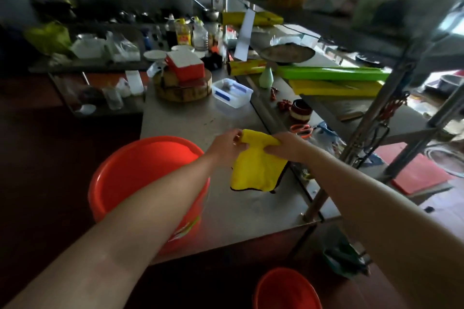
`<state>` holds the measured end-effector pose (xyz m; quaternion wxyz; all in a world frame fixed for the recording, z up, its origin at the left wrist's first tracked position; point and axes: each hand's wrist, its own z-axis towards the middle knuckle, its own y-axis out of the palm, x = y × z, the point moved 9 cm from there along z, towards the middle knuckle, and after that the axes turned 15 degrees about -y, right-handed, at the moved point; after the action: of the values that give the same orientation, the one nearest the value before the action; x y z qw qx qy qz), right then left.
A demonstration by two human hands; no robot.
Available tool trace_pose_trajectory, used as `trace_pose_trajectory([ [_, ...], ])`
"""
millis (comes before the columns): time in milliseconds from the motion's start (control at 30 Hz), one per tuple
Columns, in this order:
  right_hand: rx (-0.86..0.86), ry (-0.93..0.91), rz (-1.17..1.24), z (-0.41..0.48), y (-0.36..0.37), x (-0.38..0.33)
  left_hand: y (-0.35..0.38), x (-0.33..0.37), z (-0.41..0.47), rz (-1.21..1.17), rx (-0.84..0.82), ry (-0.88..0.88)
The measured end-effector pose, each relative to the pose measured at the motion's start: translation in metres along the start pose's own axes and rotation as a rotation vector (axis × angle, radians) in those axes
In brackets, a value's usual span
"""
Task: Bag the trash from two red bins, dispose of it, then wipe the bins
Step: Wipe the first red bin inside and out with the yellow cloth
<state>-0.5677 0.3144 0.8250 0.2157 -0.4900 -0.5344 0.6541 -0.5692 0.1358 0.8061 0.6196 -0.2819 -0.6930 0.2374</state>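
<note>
The left hand [226, 143] and right hand [281, 145] pinch the cloth [256, 169] by its top edge, just right of the red bin [130, 165] on the tabletop [251, 218]. The second bin [266, 281] is on the floor [37, 158] below it. Suggest: fold to a pad, steady the rim, wipe inside first.

I have one view only, the wide-angle head camera. It faces forward and steeply down, close above the near corner of the grey stainless-steel counter [190, 120].

The left forearm [140, 211] and right forearm [371, 198] are shown bare, from the lower frame corners up to the left hand [226, 144] and right hand [283, 145].
</note>
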Motion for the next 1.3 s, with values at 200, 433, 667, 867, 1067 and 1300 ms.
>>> trace_pose_trajectory([
  [200, 0.040, -0.024, -0.142, 0.032, -0.018, -0.097, -0.092, -0.031, -0.027, -0.017, -0.034, 0.034],
  [433, 0.200, -0.053, -0.107, 0.060, -0.002, -0.200, -0.184, -0.125, -0.073, 0.087, 0.007, 0.005],
  [667, 0.090, -0.114, -0.112, 0.056, 0.081, -0.269, -0.201, -0.224, -0.134, 0.304, -0.070, -0.095],
  [867, -0.145, -0.142, -0.071, 0.010, 0.174, -0.280, -0.158, -0.285, -0.173, 0.380, -0.276, -0.136],
  [1067, -0.091, -0.230, 0.007, -0.027, 0.217, -0.274, -0.133, -0.307, -0.185, 0.561, -0.211, -0.153],
  [1300, -0.003, -0.143, -0.129, -0.015, 0.230, -0.275, -0.110, -0.308, -0.193, 0.651, -0.102, -0.123],
])
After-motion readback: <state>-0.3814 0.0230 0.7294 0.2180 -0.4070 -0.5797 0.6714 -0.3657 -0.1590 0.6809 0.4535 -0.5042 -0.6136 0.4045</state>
